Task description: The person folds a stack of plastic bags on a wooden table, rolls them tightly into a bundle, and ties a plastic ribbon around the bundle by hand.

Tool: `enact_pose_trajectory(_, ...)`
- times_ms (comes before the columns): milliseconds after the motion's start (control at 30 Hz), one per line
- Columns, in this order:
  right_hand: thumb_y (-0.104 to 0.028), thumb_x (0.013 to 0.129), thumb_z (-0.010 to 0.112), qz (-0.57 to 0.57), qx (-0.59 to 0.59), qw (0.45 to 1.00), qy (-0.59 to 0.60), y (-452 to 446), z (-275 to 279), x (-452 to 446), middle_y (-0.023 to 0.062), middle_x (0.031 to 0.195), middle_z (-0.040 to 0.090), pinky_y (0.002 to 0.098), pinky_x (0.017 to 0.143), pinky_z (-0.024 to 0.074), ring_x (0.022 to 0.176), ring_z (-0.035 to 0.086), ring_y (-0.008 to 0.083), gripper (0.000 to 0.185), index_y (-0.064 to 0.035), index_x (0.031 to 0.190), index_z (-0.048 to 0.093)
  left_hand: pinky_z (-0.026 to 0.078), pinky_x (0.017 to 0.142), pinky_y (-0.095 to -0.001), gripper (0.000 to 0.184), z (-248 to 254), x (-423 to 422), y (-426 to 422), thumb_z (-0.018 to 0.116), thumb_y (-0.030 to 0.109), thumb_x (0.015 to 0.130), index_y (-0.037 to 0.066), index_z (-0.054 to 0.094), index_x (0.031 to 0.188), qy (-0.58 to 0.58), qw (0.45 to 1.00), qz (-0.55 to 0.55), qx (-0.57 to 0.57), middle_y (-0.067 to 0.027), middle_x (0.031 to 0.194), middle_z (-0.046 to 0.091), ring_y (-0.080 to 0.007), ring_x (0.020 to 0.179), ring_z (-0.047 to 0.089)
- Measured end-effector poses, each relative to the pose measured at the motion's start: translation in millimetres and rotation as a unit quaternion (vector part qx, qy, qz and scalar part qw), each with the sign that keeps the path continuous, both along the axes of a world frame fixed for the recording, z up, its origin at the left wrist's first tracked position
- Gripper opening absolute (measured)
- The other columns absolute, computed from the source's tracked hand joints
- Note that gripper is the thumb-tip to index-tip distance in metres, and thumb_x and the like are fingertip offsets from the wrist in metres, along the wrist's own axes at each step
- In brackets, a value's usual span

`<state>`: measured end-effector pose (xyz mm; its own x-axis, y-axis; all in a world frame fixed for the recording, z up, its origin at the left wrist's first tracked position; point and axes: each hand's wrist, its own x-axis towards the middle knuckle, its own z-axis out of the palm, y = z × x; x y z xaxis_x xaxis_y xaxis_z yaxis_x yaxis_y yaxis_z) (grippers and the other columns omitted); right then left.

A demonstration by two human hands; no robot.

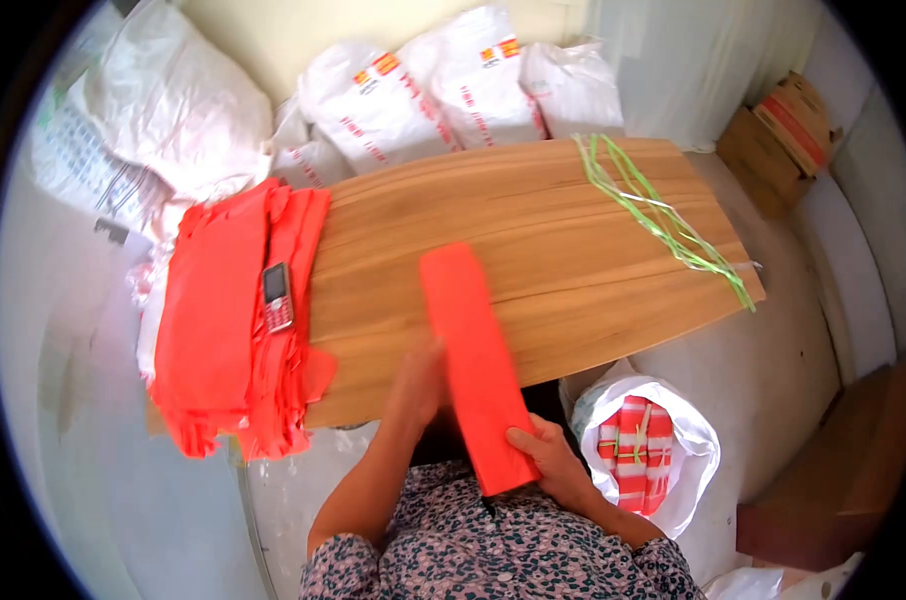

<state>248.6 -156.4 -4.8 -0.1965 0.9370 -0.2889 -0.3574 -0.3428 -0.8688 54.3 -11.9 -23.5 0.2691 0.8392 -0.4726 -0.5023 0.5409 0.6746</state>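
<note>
A long, flat red folded strip [476, 365], of cloth or thin plastic, slants from above the table down to my lap. My right hand [551, 455] grips its near right edge, with the thumb lying on top. My left hand [422, 378] is at the strip's left side, smeared by motion, and its fingers are partly hidden. To the left lies a thick stack of similar red folded sheets [208, 310] with ragged ends hanging over the table edge. A keypad mobile phone [277, 298] rests on that stack.
Green and white ties [663, 215] lie across the right end of the wooden table [373, 225]. An open white sack [703, 455] at my right holds red-and-white tied bundles [635, 450]. Full white sacks [373, 110] line the back; cardboard boxes [773, 140] stand far right.
</note>
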Motion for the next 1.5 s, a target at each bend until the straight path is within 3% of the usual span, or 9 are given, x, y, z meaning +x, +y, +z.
enact_pose_trajectory(167,-0.022,0.095,0.06,0.021,0.014,0.994,-0.104,8,-6,-18,0.0021,0.108,0.064,0.0257,0.083,0.049,0.094,0.059,0.0079,0.038,0.0036,0.124,0.056,0.055,0.087,-0.0397,0.038,27,13,-28,0.066,0.009,0.087,0.001,0.055,0.122,-0.035,0.999,-0.024,-0.026,-0.0122,0.11,0.066,-0.0251,0.097,0.065)
enact_pose_trajectory(333,-0.039,0.095,0.058,0.144,0.138,0.93,-0.308,39,15,3,0.0169,0.092,0.068,0.034,0.071,0.0519,0.077,0.068,0.0223,0.039,-0.0024,0.108,0.065,0.058,0.082,-0.0408,0.042,28,6,-18,0.069,0.005,0.082,0.0,0.055,0.121,-0.024,0.998,-0.036,-0.033,-0.0136,0.109,0.065,-0.0271,0.094,0.066)
enact_pose_trajectory(433,-0.026,0.091,0.059,0.051,0.058,0.959,-0.274,65,25,40,0.0136,0.093,0.069,0.0338,0.06,0.0528,0.072,0.067,0.0253,0.024,-0.0049,0.099,0.066,0.059,0.081,-0.0416,0.044,17,-5,-16,0.07,0.005,0.08,0.0,0.055,0.121,-0.056,0.997,-0.049,-0.033,-0.014,0.109,0.065,-0.0279,0.092,0.067)
enact_pose_trajectory(500,-0.016,0.086,0.058,-0.107,0.332,0.719,-0.601,89,-24,71,0.0145,0.099,0.066,0.0393,0.068,0.0539,0.081,0.065,0.0317,0.024,-0.0074,0.108,0.064,0.059,0.08,-0.0418,0.046,12,-9,-14,0.071,0.005,0.079,0.0,0.055,0.121,-0.093,0.994,-0.057,-0.028,-0.0141,0.109,0.065,-0.0282,0.092,0.067)
enact_pose_trajectory(700,-0.009,0.086,0.06,-0.364,0.345,0.613,-0.611,183,-45,170,0.0247,0.105,0.063,0.0456,0.079,0.0513,0.094,0.06,0.0441,0.027,0.0005,0.111,0.062,0.059,0.079,-0.0418,0.052,24,-3,-17,0.074,0.005,0.075,0.0,0.054,0.122,-0.129,0.99,-0.052,-0.002,-0.014,0.109,0.065,-0.0284,0.092,0.067)
enact_pose_trajectory(900,-0.015,0.084,0.065,-0.382,0.238,0.492,-0.745,213,-28,239,0.0241,0.118,0.056,0.0484,0.089,0.0469,0.105,0.055,0.0425,0.042,-0.0012,0.123,0.056,0.059,0.08,-0.0415,0.053,20,-1,-16,0.075,0.005,0.074,-0.001,0.054,0.122,-0.081,0.996,-0.036,0.013,-0.0135,0.109,0.065,-0.0279,0.091,0.067)
enact_pose_trajectory(1000,-0.019,0.083,0.066,-0.333,0.189,0.56,-0.734,230,-23,256,0.0214,0.12,0.056,0.0488,0.093,0.0444,0.109,0.053,0.0413,0.04,-0.0015,0.119,0.059,0.059,0.08,-0.0416,0.052,25,0,-17,0.076,0.005,0.074,-0.002,0.054,0.121,-0.089,0.995,-0.048,0.015,-0.0137,0.108,0.065,-0.0277,0.09,0.067)
enact_pose_trajectory(1200,-0.015,0.081,0.066,-0.322,0.22,0.491,-0.779,262,-20,269,0.0169,0.114,0.06,0.0468,0.088,0.046,0.105,0.056,0.0375,0.033,-0.0056,0.112,0.065,0.058,0.081,-0.0436,0.054,26,-1,-19,0.077,0.008,0.073,-0.001,0.055,0.121,-0.06,0.997,-0.051,0.026,-0.0152,0.109,0.065,-0.0302,0.095,0.066)
enact_pose_trajectory(1500,-0.005,0.081,0.055,-0.219,0.188,0.519,-0.805,330,-24,273,0.0126,0.095,0.066,0.0463,0.071,0.0528,0.085,0.066,0.0358,0.021,-0.0108,0.098,0.066,0.056,0.086,-0.042,0.053,25,-2,-22,0.075,0.003,0.074,-0.002,0.055,0.123,-0.056,0.998,-0.014,-0.031,-0.0142,0.112,0.066,-0.0279,0.096,0.066)
